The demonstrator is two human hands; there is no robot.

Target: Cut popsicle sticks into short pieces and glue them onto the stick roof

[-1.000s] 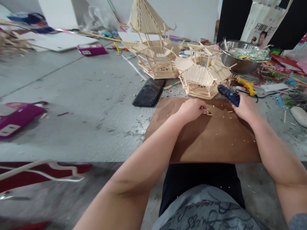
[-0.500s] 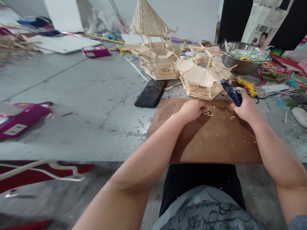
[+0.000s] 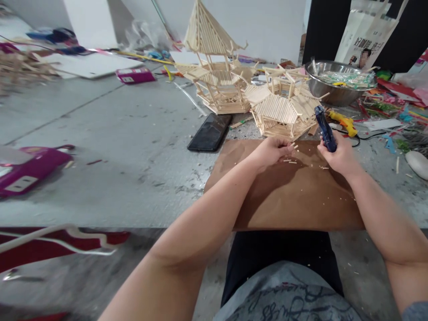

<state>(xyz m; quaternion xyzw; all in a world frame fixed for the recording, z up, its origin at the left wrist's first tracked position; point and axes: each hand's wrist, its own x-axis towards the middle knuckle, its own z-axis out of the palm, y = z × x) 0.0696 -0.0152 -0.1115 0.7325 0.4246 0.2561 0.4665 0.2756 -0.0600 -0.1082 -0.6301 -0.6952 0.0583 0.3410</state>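
My left hand [image 3: 272,150] is closed in a pinch over the brown paper [image 3: 284,200], with short wooden stick pieces [image 3: 294,146] poking out of its fingertips. Just below them, a few more cut bits [image 3: 290,162] lie on the paper. My right hand [image 3: 341,154] grips a dark blue hand tool [image 3: 325,129] whose head points up and away; its exact kind is unclear. Directly beyond both hands stands a low six-sided model pavilion [image 3: 276,109] made of thin wooden sticks. A taller stick pavilion [image 3: 214,35] with a pointed roof is behind it to the left.
Left of the paper lies a black phone [image 3: 210,132]. A yellow glue gun [image 3: 344,122] rests right of the pavilion, before a steel bowl [image 3: 329,91] of wrapped bits. Purple boxes [image 3: 36,167] sit at left. Coloured scraps and a white oval object [image 3: 417,164] crowd the right.
My left hand has lifted off the paper slightly, and stick pieces now show in its fingers. My right hand has turned the blue tool more upright and shifted slightly toward the left hand.
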